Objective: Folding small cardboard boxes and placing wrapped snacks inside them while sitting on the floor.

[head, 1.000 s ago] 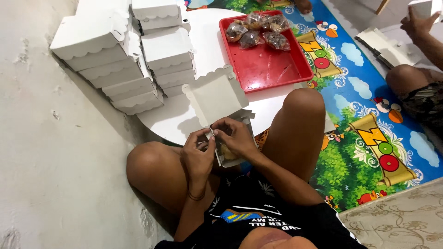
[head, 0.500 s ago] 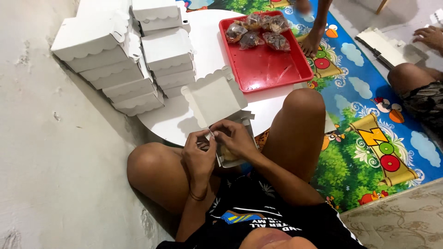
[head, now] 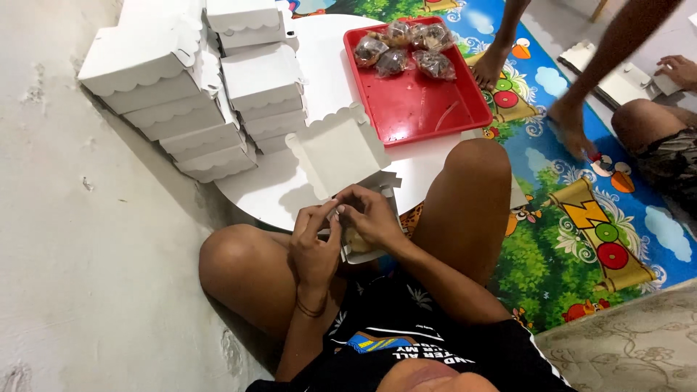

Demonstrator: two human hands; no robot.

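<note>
**Folding a small white box on the floor**

Sitting on the floor with our knees up, we hold a small open white box (head: pixel 361 243) between both hands, just in front of our lap and at the near edge of a low round white table (head: pixel 276 190). Our left hand (head: pixel 316 243) grips the box's left side with the fingers curled around it, while our right hand (head: pixel 372 216) pinches its upper edge from the right; the two hands touch at the fingertips. Something pale sits inside the box, but we cannot tell what it is.

On the table just beyond our hands lies an open white carton with a scalloped lid (head: pixel 337 149). Further left, a leaning stack of closed white boxes (head: pixel 185 94) covers the far left part of the table, with scalloped flaps along their fronts. On the far right part rests a red tray (head: pixel 425 109) with several clear-wrapped snack packets (head: pixel 406 51) gathered at its far end.

A bare grey concrete floor (head: pixel 80 254) spreads to the left. To the right lies a bright cartoon play mat (head: pixel 581 239) in blue and green. Another person's bare feet (head: pixel 570 127) stand on the mat, and a seated person's hand (head: pixel 679 71) rests at flat white box blanks (head: pixel 621 76) at far right.
</note>
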